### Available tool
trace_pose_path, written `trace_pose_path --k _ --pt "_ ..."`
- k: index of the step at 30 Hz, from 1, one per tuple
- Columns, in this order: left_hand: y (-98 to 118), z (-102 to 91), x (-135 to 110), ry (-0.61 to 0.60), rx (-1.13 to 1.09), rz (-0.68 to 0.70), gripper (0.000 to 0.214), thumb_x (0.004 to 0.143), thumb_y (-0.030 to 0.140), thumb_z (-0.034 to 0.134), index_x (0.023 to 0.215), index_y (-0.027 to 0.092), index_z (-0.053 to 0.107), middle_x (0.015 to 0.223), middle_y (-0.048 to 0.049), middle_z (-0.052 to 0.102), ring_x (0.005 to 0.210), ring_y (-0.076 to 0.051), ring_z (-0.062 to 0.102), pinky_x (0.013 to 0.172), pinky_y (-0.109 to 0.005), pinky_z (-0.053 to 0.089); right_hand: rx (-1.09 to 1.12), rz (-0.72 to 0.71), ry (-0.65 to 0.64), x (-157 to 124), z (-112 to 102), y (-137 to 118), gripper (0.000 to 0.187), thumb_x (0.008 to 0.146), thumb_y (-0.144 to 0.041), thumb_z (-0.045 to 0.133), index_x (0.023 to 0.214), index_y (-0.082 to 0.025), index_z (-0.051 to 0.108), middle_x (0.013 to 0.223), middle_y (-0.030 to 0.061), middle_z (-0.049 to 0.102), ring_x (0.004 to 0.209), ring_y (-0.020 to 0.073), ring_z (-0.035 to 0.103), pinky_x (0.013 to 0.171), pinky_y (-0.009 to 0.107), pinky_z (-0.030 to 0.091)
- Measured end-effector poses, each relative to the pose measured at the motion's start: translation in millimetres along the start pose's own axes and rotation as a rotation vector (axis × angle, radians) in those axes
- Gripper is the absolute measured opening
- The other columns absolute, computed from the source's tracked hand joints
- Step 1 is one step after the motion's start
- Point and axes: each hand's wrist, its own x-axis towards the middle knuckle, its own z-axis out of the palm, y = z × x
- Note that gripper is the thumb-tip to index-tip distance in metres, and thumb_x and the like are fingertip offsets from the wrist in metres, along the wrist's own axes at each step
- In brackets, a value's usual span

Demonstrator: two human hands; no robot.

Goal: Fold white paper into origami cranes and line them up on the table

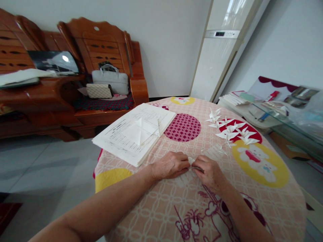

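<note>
Pinching a small folded white paper, I had my left hand and right hand closed over the pink patterned tablecloth.

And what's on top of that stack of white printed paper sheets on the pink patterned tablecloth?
Folded, creased white paper, perhaps more than one piece, lies on the stack. Dark print shows around it; any print directly beneath it is covered.

The table is viewed from head height, close above its near edge. The view is angled forward and down, towards the wall behind the table.
</note>
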Motion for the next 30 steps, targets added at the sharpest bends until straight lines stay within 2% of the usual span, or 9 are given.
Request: trace_pose_path --k 5,14,19,30 --pt "0.8 1.8 0.3 0.008 0.06 0.046 0.021 0.096 0.026 0.045 0.088 0.016 0.062 0.087 -0.0057 0.059 0.077 -0.015 0.055 0.066 -0.027 0.041 0.025 0.012 -0.005 0.0 -0.1 0.5 0.015 0.079 -0.005 0.059 0.075 -0.018 0.064 0.079 0.0039 0.058 0.077 0.0174 0.057 0.069 0.027 0.044" --pt "-1.8 -2.0 1.6 0.0 0.025 0.081 0.021 0.096 0.025 0.047 0.083 0.017 0.062 0.08 -0.0041 0.06 0.075 -0.014 0.053 0.064 -0.027 0.038 0.041 0.013 0.007 0.0 -0.8 0.9 0.016 0.076 -0.003 0.058 0.074 -0.018 0.064 0.078 0.0035 0.059 0.076 0.0169 0.057 0.068 0.027 0.043" --pt "-1.4 -2.6 1.1 0.008 0.076 0.103 0.02 0.095 0.022 0.048 0.08 0.016 0.059 0.079 -0.0041 0.059 0.072 -0.014 0.052 0.061 -0.027 0.038 0.043 0.018 0.017 -0.4 1.6 4.5 0.015 0.076 -0.004 0.059 0.077 -0.018 0.065 0.08 0.0038 0.059 0.078 0.0177 0.058 0.069 0.028 0.043" --pt "2.2 4.6 -3.0 0.038 0.157 0.13 0.019 0.095 0.018 0.045 0.081 0.015 0.057 0.08 -0.0048 0.058 0.07 -0.014 0.051 0.058 -0.027 0.039 0.059 0.019 0.014 -1.0 -0.4 2.8 0.016 0.076 -0.003 0.058 0.077 -0.018 0.064 0.079 0.0038 0.058 0.078 0.0181 0.057 0.068 0.028 0.043"
